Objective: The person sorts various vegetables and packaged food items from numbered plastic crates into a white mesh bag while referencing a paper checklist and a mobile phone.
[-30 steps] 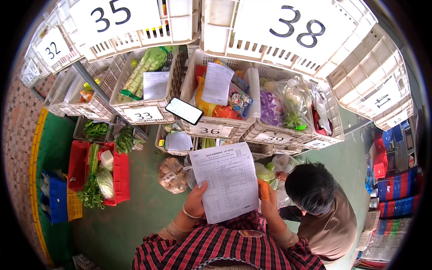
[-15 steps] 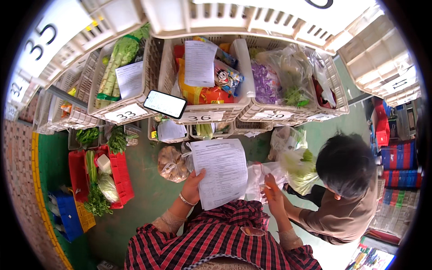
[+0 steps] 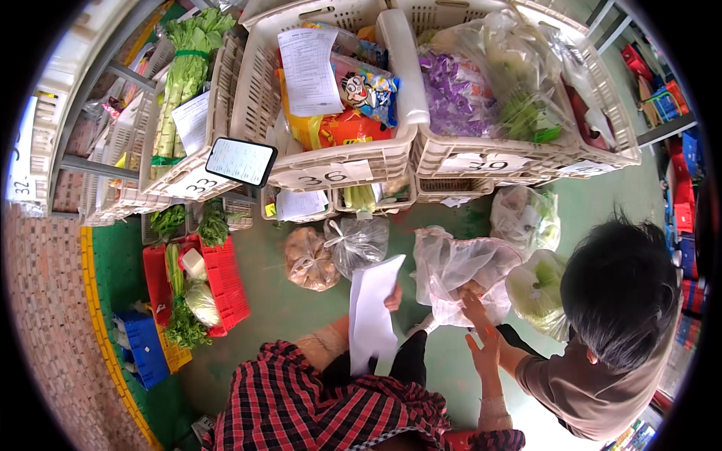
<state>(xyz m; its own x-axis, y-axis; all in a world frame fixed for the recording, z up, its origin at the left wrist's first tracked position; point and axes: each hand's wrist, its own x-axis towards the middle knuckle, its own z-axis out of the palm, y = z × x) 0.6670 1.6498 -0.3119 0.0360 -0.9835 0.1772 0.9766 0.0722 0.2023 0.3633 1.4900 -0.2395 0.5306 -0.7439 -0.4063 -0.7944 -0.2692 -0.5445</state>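
My left hand [image 3: 392,299] grips a stack of white paper sheets [image 3: 374,308] by its right edge. The sheets are tilted, with a mostly blank side showing. My right hand [image 3: 486,353] is open, thumb apart from the fingers, and no held thing shows in it. It overlaps a co-worker's arm, just below a pinkish translucent plastic bag [image 3: 451,263]. At that bag's opening is a hand [image 3: 473,304], apparently the co-worker's. A clear bag of brownish round produce [image 3: 307,258] and another clear bag [image 3: 358,244] lie on the floor beyond the sheets.
A co-worker [image 3: 624,323] crouches at right beside bagged leafy vegetables [image 3: 538,289]. Pale crates [image 3: 338,154] of groceries stand on a rack ahead, with a phone [image 3: 241,161] in front. A red crate [image 3: 227,282] of vegetables and a blue crate [image 3: 141,349] sit at left.
The sheets have tilted and moved right and down in my left hand, their printed side turned away. My right hand has moved right and down and opened. The view has shifted.
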